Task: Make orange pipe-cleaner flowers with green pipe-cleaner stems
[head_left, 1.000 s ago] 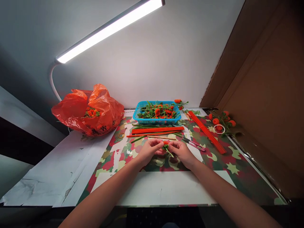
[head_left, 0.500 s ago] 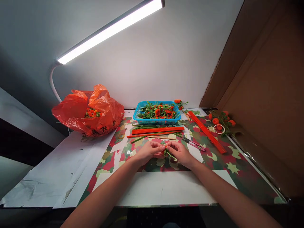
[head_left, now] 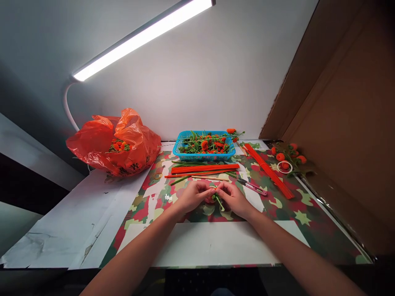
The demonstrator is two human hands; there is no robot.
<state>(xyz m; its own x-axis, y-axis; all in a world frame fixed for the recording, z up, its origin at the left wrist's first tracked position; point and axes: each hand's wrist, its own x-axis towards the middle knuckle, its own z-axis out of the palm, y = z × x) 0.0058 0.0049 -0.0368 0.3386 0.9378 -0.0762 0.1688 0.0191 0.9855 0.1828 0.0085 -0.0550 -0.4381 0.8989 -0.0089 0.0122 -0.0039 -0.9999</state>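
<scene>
My left hand [head_left: 195, 196] and my right hand [head_left: 235, 199] meet over the middle of the table, the fingers of each pinched together. Between their fingertips is a small orange-red flower with a green fuzzy stem [head_left: 219, 201], which looks made of pipe cleaners. The stem points down and toward me; the flower head is mostly hidden by the fingers. Just beyond my hands lie red pipe cleaners [head_left: 205, 168], some green pipe cleaners [head_left: 180, 181] and a thin pale stick [head_left: 210, 178]. A pink-handled cutting tool [head_left: 256, 188] rests beyond my right hand.
A blue basket [head_left: 203, 157] of orange flowers with green stems stands at the back. To its left sits a red plastic bag [head_left: 138, 144] of flowers, under a lamp [head_left: 145, 39]. Rightward lie a red pipe cleaner bundle [head_left: 270, 172], more flowers [head_left: 280, 157] and a white ring [head_left: 284, 167].
The green stem has swung to point more steeply down toward me, and its end now shows clear of my right hand's fingers. Both hands stay in nearly the same place.
</scene>
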